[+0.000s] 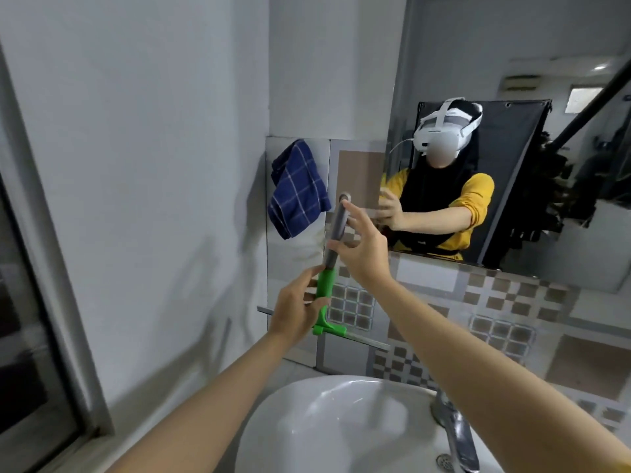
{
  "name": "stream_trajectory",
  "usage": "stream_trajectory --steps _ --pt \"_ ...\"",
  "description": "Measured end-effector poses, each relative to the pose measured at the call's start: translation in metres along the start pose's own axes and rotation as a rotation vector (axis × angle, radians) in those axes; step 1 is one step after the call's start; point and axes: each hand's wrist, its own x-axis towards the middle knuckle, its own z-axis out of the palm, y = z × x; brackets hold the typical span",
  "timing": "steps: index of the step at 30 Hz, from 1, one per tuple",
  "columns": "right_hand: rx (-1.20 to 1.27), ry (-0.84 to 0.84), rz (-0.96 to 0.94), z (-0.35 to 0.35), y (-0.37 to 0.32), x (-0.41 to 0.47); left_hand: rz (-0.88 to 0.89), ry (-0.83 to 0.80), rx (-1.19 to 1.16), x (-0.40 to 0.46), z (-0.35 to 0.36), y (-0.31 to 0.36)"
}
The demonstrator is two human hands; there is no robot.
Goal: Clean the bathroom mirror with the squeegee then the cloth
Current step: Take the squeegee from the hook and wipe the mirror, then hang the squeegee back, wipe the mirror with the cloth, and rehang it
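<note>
A squeegee (327, 278) with a grey handle, green neck and a long blade stands upright in front of the tiled wall, blade end down. My left hand (297, 307) grips its green neck. My right hand (362, 247) touches the grey handle with thumb and fingertips, the other fingers spread. A blue checked cloth (297, 189) hangs on the wall to the upper left of the squeegee. The mirror (563, 186) fills the upper right and reflects a person in a yellow top with a headset.
A white sink (307, 425) sits below my arms, with a chrome tap (454, 435) at its right. A window frame (51, 302) runs down the left side. Patterned tiles (495, 319) cover the wall under the mirror.
</note>
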Motion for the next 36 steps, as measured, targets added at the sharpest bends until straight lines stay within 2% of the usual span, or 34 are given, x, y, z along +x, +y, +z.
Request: stream_trajectory --steps 12,17,27,33,36 --pt "-0.002 -0.122 0.211 0.065 0.082 -0.022 -0.196 -0.113 0.076 -0.017 0.010 -0.086" --pt "-0.005 -0.099 0.252 0.072 0.098 -0.027 -0.284 -0.178 0.139 -0.016 0.013 -0.098" --pt "-0.014 -0.108 0.288 0.078 0.103 -0.029 -0.305 -0.226 0.199 -0.009 0.016 -0.105" --pt "-0.073 -0.132 0.242 0.067 0.099 -0.026 -0.273 -0.163 0.138 -0.002 0.016 -0.097" --pt "-0.114 -0.015 0.174 0.057 0.086 -0.009 -0.208 -0.020 0.096 0.020 0.004 -0.084"
